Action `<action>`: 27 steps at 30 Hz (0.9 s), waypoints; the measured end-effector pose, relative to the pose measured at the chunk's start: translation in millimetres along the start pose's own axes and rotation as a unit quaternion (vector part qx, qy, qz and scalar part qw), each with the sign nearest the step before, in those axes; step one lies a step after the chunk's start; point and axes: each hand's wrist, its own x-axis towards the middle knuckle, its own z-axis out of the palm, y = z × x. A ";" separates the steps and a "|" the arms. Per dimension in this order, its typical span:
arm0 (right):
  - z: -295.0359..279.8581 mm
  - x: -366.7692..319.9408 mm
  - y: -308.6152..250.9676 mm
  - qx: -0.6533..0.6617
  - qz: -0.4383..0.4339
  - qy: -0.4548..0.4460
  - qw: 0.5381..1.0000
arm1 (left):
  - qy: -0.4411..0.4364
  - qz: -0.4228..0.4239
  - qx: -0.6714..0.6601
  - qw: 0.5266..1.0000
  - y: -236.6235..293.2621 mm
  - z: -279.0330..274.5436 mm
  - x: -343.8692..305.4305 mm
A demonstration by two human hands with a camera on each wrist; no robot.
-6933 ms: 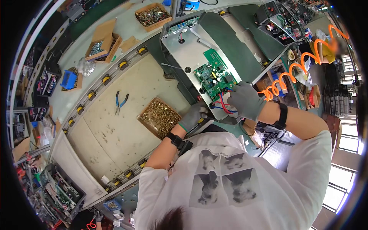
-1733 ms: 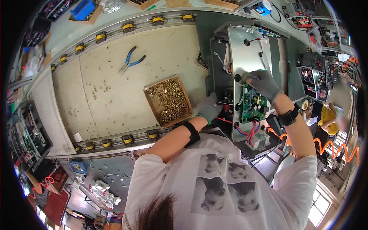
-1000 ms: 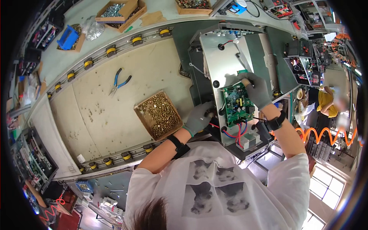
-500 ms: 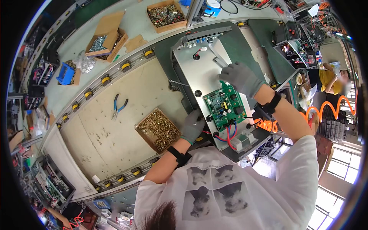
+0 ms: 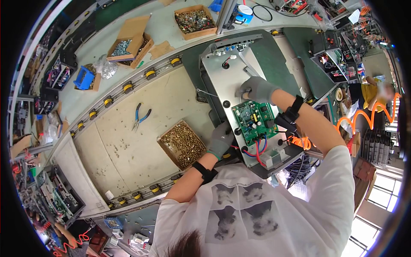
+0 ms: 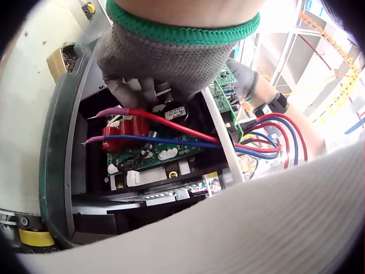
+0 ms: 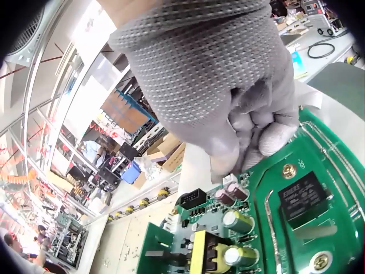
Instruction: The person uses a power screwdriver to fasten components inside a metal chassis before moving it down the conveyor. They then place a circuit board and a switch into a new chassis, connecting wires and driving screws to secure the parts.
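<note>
A metal plate (image 5: 231, 75) bearing a green circuit board (image 5: 256, 122) stands over an opened black housing (image 6: 50, 165). At the board's upper edge is my gloved right hand (image 5: 260, 89). In the right wrist view its curled fingertips (image 7: 275, 137) bunch there; I cannot tell whether they pinch the edge. My gloved left hand (image 5: 221, 139) reaches inside the housing from the plate's left side, fingertips hidden. Below that hand, in the left wrist view, red wires (image 6: 171, 121) and blue wires run over a second board with red components (image 6: 134, 127). A pale block (image 5: 273, 158) sits at the plate's near end.
A box of brass screws (image 5: 182, 145) and blue-handled pliers (image 5: 139, 118) lie on the bench to the left, with scattered small bits. Roller rails (image 5: 127, 87) border the bench. An orange coiled hose (image 5: 370, 118) hangs at the right. Boxes of hardware (image 5: 195, 21) stand at the back.
The right hand has gone from the wires at the plate's near end to the board's upper edge, lowering slightly since half a second ago. The left hand stays at the housing's left side.
</note>
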 end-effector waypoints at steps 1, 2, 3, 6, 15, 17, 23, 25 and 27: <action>3.2 1.8 -0.1 -0.020 -0.022 0.028 0.999 | 0.002 0.000 0.000 1.000 2.3 -1.2 -0.9; 5.2 3.4 -0.1 -0.021 -0.023 0.027 0.999 | -0.010 -0.012 0.005 1.000 4.5 -2.9 -1.6; 5.7 4.3 -3.6 -0.167 -0.094 0.037 0.981 | -0.022 -0.023 0.011 0.999 7.5 -4.7 -1.6; 11.4 6.4 -7.2 -0.353 -0.213 0.090 0.907 | -0.040 -0.020 -0.024 0.999 10.2 -6.3 -1.7; 21.6 -26.1 -33.9 -0.473 -0.310 0.213 0.797 | -0.015 0.017 0.007 1.000 -0.9 -4.0 -4.3; 22.3 -41.9 -37.9 -0.476 -0.283 0.243 0.797 | -0.019 0.025 0.021 0.999 -1.6 -3.8 -4.2; 27.8 -34.3 -14.6 -0.203 -0.034 0.252 0.946 | -0.034 -0.011 0.043 0.998 14.3 -14.6 -10.4; 16.7 -30.0 -18.3 -0.092 0.035 0.193 0.976 | -0.033 -0.001 0.050 0.998 10.5 -12.8 -10.1; 9.1 -27.3 -25.4 -0.108 0.028 0.164 0.980 | -0.027 0.017 0.055 0.998 8.7 -11.2 -8.7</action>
